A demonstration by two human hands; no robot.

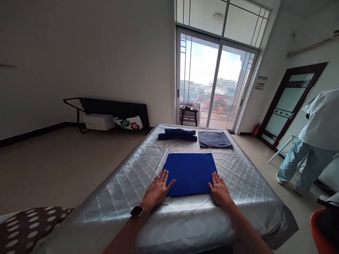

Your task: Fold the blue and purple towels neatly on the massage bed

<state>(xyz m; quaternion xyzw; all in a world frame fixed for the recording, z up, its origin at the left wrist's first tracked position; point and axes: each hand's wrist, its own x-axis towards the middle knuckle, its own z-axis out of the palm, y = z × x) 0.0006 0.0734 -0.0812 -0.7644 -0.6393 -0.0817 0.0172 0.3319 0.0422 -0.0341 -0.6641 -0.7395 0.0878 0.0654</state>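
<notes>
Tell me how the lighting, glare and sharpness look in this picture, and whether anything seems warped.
Head view: strong daylight through the sliding glass door, sky partly washed out; left wall dim; whitish glare streaks on the silver cover; left hand, right hand and blue cloth fairly clear; brown-framed door leaning, probably wide-angle distortion.

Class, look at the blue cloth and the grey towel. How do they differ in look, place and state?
The blue cloth is bright and smooth-looking; the grey towel is duller, with a rougher-looking surface.
The blue cloth lies nearer the viewer, the grey towel farther off.
The hands touch the blue cloth's sides; neither touches the grey towel.
Both lie flat on the silver cover.
</notes>
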